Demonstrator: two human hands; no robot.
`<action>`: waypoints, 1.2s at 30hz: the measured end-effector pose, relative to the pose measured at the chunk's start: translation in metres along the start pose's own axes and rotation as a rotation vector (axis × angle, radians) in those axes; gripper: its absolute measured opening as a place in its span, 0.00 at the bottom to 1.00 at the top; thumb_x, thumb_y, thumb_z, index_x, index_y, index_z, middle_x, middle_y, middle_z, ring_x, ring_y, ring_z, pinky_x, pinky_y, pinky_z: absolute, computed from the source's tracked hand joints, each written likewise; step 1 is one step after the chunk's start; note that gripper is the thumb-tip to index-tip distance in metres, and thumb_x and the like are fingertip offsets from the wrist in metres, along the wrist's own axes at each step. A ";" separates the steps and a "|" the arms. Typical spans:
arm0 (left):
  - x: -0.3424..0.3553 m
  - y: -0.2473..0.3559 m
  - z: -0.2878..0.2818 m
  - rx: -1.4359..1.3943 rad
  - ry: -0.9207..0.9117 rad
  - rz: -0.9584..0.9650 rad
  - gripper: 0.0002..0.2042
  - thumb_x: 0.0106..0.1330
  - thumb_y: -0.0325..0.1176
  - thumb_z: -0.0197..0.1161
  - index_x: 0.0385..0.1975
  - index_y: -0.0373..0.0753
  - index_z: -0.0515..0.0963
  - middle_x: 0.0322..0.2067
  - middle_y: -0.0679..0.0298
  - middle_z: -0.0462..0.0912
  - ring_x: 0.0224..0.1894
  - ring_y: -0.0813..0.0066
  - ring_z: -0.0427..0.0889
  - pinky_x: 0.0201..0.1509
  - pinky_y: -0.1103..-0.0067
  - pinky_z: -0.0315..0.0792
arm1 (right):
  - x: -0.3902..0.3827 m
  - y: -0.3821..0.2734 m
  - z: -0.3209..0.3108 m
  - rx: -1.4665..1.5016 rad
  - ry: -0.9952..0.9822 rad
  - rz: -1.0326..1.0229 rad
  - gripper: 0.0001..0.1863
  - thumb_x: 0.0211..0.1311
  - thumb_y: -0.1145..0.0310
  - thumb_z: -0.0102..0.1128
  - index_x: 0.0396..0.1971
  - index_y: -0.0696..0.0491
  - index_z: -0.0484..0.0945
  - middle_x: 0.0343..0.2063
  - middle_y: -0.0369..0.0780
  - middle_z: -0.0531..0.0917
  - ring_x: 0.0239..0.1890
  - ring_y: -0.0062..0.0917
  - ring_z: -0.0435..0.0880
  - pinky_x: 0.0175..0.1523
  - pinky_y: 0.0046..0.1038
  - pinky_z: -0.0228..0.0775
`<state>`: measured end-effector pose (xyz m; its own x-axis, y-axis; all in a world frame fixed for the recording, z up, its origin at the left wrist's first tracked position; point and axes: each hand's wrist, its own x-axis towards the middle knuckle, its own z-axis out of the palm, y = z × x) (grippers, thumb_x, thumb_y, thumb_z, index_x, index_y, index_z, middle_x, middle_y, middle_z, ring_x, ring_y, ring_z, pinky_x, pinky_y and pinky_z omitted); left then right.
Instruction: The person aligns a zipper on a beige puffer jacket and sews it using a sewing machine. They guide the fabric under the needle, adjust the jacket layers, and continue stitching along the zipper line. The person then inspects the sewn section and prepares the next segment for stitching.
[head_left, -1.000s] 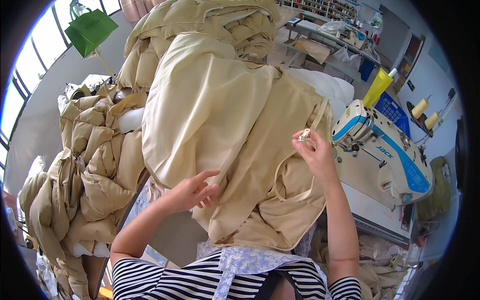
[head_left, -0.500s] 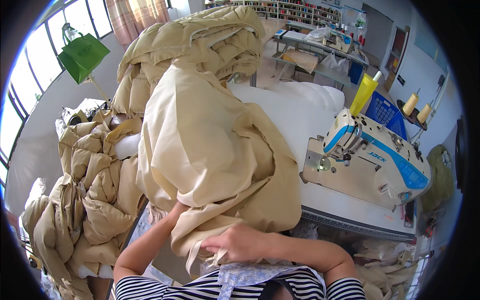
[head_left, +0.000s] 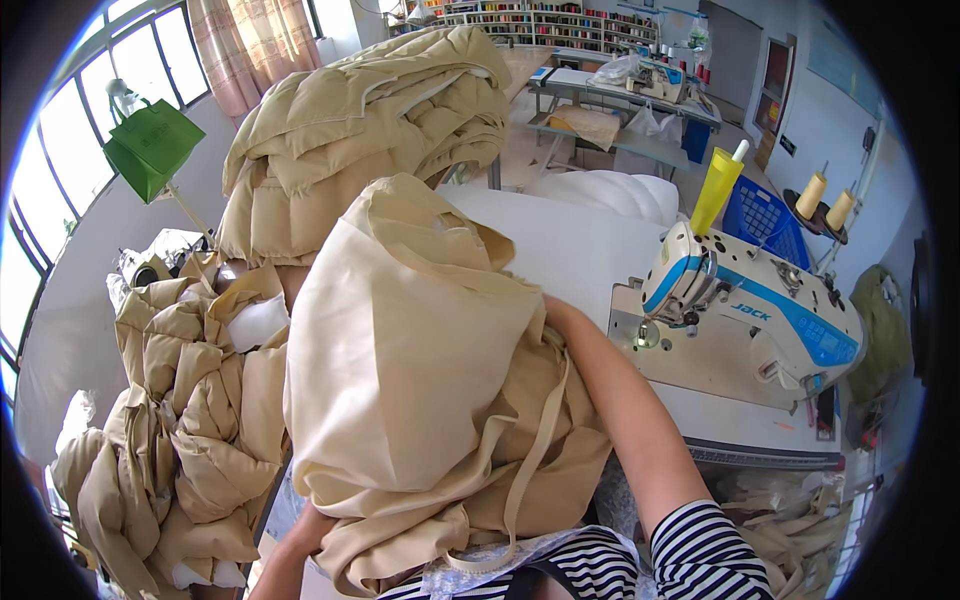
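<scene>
The bunched beige garment [head_left: 415,360] is in front of the person, between the left hand [head_left: 317,526] and right hand [head_left: 558,314], whose fingers I cannot see well enough to tell, and its loose strip [head_left: 533,462] could get caught if pulled fast.
</scene>
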<state>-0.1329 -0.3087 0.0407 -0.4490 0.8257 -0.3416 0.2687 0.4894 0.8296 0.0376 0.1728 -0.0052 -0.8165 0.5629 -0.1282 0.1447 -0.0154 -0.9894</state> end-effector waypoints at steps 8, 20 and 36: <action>0.053 0.164 -0.211 0.417 0.724 0.435 0.23 0.68 0.39 0.59 0.62 0.39 0.74 0.56 0.54 0.81 0.58 0.56 0.80 0.62 0.65 0.73 | -0.039 -0.220 -0.014 0.329 0.456 -0.864 0.13 0.63 0.69 0.65 0.43 0.60 0.78 0.38 0.37 0.85 0.38 0.20 0.83 0.43 0.26 0.75; 0.211 0.238 -0.225 1.451 0.838 -0.156 0.25 0.63 0.28 0.52 0.62 0.42 0.74 0.57 0.49 0.80 0.59 0.47 0.79 0.63 0.60 0.72 | -0.153 0.000 0.160 -0.481 -0.140 -0.318 0.27 0.63 0.44 0.60 0.43 0.56 0.83 0.35 0.52 0.86 0.38 0.47 0.86 0.47 0.44 0.79; 0.417 0.293 0.234 0.873 0.187 0.727 0.38 0.70 0.54 0.58 0.74 0.38 0.56 0.73 0.57 0.60 0.75 0.58 0.57 0.75 0.63 0.60 | -0.194 0.097 0.183 -0.523 -0.569 -0.195 0.21 0.74 0.50 0.52 0.50 0.51 0.80 0.31 0.41 0.87 0.36 0.37 0.86 0.39 0.37 0.79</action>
<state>-0.0418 0.2444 0.0383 -0.0458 0.9736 0.2234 0.9816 0.0024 0.1908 0.1076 -0.0889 -0.0892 -0.9938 0.0052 -0.1115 0.0986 0.5090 -0.8551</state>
